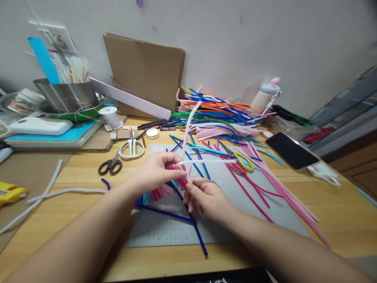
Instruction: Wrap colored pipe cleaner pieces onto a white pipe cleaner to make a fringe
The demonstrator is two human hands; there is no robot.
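My left hand (pixel 160 169) is closed around a small bundle of folded bright pink pipe cleaners (pixel 181 182), above the grey mat (pixel 229 230). A white pipe cleaner (pixel 213 161) sticks out of the bundle to the right, and a pale pink one (pixel 186 131) rises from it. Close against the bundle's lower side, my right hand (pixel 207 194) pinches a pale pipe cleaner end; its fingertips partly hide it. Dark blue pipe cleaners (pixel 200 237) lie beneath the hands. Light blue and pink pieces (pixel 157 193) show under my left wrist.
A pile of coloured pipe cleaners (pixel 218 114) lies by the wall. Yellow-and-orange scissors (pixel 244 162) rest on the mat. White-handled scissors (pixel 132 149) and black-handled scissors (pixel 110 166) lie left, a phone (pixel 291 150) right. Cardboard (pixel 147 74) leans behind; a metal pot (pixel 67 96) stands left.
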